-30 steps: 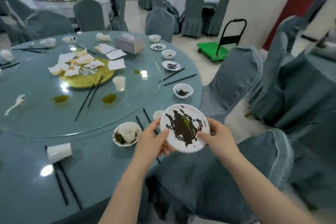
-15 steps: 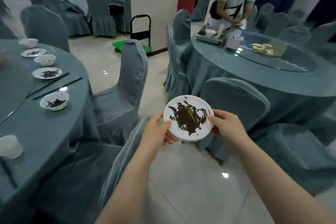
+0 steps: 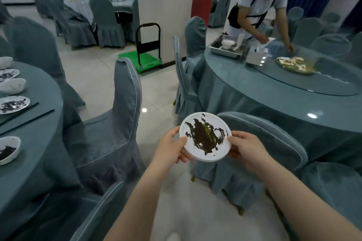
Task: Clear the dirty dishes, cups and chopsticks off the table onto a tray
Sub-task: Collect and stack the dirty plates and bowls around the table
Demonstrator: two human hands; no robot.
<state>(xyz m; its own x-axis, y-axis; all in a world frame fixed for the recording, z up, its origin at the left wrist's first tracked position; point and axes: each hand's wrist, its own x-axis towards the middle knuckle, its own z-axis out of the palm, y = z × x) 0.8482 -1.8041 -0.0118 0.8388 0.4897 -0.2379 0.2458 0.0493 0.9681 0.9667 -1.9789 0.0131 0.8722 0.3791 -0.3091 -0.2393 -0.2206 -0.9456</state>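
A small white plate (image 3: 205,138) smeared with dark sauce is held in the air over the floor between two tables. My left hand (image 3: 170,147) grips its left rim and my right hand (image 3: 246,148) grips its right rim, thumbs on top. A metal tray (image 3: 228,47) holding white dishes stands on the far edge of the right table (image 3: 274,100). On the left table (image 3: 39,123) lie more dirty plates (image 3: 13,104), bowls (image 3: 7,149) and dark chopsticks (image 3: 27,118).
Covered chairs stand close: one (image 3: 119,123) to the left of the plate, one (image 3: 264,143) right behind it. Another person (image 3: 260,6) bends over the right table. A green cart (image 3: 146,60) is parked by the pillar. A glass turntable (image 3: 323,76) carries a yellow platter.
My view has swung right, away from the left table toward the right table. The plate stays gripped in both hands and has moved with me over the floor.
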